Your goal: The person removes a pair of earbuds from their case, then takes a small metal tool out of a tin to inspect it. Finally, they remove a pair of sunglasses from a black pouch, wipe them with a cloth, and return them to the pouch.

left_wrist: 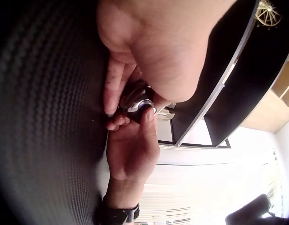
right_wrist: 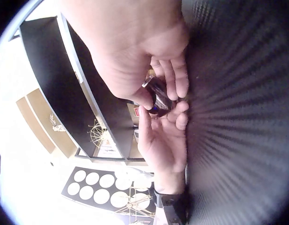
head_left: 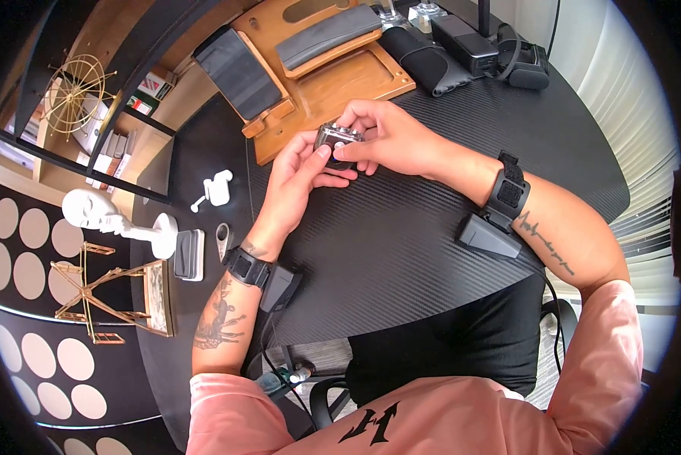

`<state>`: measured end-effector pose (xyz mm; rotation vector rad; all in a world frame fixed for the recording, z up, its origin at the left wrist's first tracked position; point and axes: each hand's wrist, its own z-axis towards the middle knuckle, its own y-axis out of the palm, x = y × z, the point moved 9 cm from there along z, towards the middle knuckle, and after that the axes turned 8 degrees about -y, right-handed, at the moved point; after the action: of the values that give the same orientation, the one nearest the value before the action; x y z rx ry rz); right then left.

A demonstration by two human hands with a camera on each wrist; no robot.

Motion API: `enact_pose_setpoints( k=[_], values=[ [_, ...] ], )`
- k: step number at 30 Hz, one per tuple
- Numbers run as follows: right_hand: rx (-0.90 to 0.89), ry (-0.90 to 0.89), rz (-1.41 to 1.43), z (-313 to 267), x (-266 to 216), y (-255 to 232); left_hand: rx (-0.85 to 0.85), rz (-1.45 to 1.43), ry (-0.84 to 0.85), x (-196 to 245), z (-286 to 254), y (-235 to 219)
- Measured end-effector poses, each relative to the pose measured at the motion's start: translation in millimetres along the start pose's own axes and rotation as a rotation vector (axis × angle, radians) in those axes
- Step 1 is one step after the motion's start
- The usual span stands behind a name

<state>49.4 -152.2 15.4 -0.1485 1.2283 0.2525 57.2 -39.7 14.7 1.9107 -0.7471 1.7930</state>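
Observation:
A small dark device with a shiny, ridged top edge (head_left: 341, 137) is held between both hands, just above the black table. The left hand (head_left: 296, 176) grips its left side, thumb on the near face. From the right, the right hand (head_left: 390, 138) pinches it, thumb also on that face. In the left wrist view the device (left_wrist: 138, 104) shows a silvery round part beside the right hand's thumb. The right wrist view shows its dark body (right_wrist: 161, 96) between the fingers of both hands, partly hidden by them.
A wooden stand (head_left: 340, 80) with dark pads lies beyond the hands. White earbuds case (head_left: 217, 188), scissors-like handle (head_left: 223, 233), dark box (head_left: 189, 255) and white head sculpture (head_left: 163, 235) are at left. A black pouch (head_left: 425, 62) and headset (head_left: 526, 67) stand at the back right.

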Motion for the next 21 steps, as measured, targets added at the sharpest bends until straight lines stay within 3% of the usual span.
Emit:
enact_pose_setpoints(
  k=[21],
  values=[
    [0.043, 0.134, 0.020, -4.5, -0.7, -1.1, -0.002, -0.012, -0.037, -1.7, 0.3, -0.6]
  ],
)
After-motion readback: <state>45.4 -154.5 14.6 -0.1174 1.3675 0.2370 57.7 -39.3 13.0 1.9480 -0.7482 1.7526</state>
